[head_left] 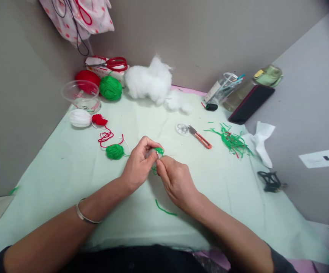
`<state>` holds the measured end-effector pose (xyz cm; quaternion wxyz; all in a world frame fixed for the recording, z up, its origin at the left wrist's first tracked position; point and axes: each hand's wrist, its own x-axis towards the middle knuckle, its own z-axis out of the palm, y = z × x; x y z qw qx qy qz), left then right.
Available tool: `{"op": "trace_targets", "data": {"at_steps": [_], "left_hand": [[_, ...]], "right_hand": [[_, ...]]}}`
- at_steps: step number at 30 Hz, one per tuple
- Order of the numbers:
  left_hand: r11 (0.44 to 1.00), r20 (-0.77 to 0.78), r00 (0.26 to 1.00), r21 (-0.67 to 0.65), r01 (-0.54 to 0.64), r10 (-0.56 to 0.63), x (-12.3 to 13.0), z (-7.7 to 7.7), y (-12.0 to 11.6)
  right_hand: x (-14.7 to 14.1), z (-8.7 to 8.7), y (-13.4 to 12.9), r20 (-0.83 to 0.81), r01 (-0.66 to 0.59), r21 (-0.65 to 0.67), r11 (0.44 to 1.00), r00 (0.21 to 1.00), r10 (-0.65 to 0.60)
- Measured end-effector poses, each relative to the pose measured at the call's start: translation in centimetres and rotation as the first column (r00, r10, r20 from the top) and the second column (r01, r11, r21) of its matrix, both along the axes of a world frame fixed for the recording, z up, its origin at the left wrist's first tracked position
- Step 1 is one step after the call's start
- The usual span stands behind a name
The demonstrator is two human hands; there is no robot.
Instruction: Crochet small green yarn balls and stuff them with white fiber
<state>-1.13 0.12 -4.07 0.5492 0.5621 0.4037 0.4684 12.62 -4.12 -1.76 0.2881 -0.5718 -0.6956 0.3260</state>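
At the middle of the table, my left hand point(139, 161) is closed on a small piece of green yarn work point(159, 151), pinched between thumb and fingers. My right hand point(177, 178) grips a thin silvery crochet hook point(158, 154), whose tip meets the green piece; most of the hook is hidden by the fingers. A loose green strand point(154, 170) hangs just below the fingertips. Left of my left hand lies a small green yarn ball point(115, 151). Nearer to me, a cut length of green yarn point(165, 209) rests on the pale cloth.
Orange-handled thread snips point(200, 137) lie beside a small clear round case point(182, 129). Green yarn scraps point(234, 141) sit at right, near a leaning phone point(251, 104). White stuffing point(149, 80), a large green ball point(110, 88), red scissors point(116, 64) and a plastic tub point(80, 93) stand behind.
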Motion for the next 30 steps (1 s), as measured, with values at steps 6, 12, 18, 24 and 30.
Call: {"op": "trace_targets", "data": {"at_steps": [6,12,18,24,30], "left_hand": [[0.984,-0.121,0.992,0.179,-0.013,0.035,-0.5,0.3,0.2],[0.945,-0.176,0.979,0.326,-0.036,0.098,-0.9,-0.1,0.8],[0.997,-0.002,0.997,0.038,-0.074,0.074,-1.2,-0.2,1.5],[0.995,0.069,0.994,0.05,-0.088,0.084,-1.1,0.0,1.3],[0.992,0.037,0.997,0.1,-0.075,0.072,-0.4,-0.1,0.4]], "right_hand": [[1.0,0.8,1.1,-0.628,-0.278,-0.497,0.822,0.768,-0.12],[2.8,0.8,2.0,-0.701,-0.508,-0.487,0.71,0.713,0.029],[4.6,2.2,2.1,-0.418,-0.395,-0.313,0.864,0.874,0.248],[5.7,1.6,3.1,-0.282,0.325,0.009,0.946,0.908,-0.31],[3.3,1.2,2.3,-0.386,0.068,-0.182,0.981,0.913,-0.135]]}}
